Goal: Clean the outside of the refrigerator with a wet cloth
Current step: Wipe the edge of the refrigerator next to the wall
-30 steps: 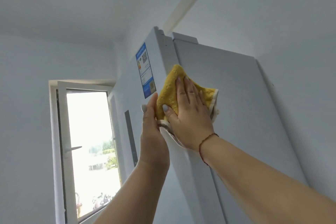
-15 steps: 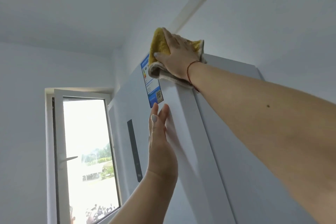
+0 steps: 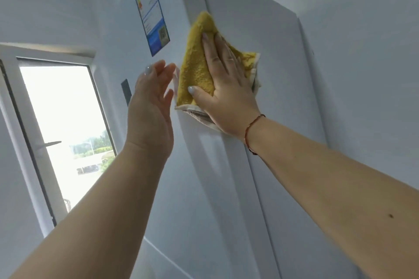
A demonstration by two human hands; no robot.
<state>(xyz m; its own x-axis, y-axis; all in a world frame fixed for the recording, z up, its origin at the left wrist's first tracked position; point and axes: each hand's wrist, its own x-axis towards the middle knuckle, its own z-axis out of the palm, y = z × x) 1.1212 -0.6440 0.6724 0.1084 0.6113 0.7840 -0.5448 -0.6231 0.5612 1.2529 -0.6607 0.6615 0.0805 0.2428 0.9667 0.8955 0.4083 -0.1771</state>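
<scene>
The right hand [image 3: 226, 88] lies flat on a yellow cloth [image 3: 199, 63], its fingers straight and spread, the thumb stretched out to the left across the cloth's lower part; the grip is wide, pressing the cloth rather than clasping it. The cloth sits high on the white refrigerator [image 3: 260, 102], on the corner where the front meets the side panel, with its peaked top pointing upward and a paler underside showing along its lower and right edges. A thin red string bracelet [image 3: 250, 129] circles the right wrist. The left hand [image 3: 150, 106] is raised just left of the cloth, palm turned toward the refrigerator's front, fingers loosely extended and holding nothing; whether it touches the surface cannot be told. Above the left hand, a blue and white energy label [image 3: 150, 7] is stuck to the front, and a dark narrow panel [image 3: 126, 92] shows on the same face beside the left hand. Farther left, an open window [image 3: 65, 129] with a white frame and a handle lets in bright daylight. A white wall [image 3: 367, 29] stands close against the refrigerator's right side.
</scene>
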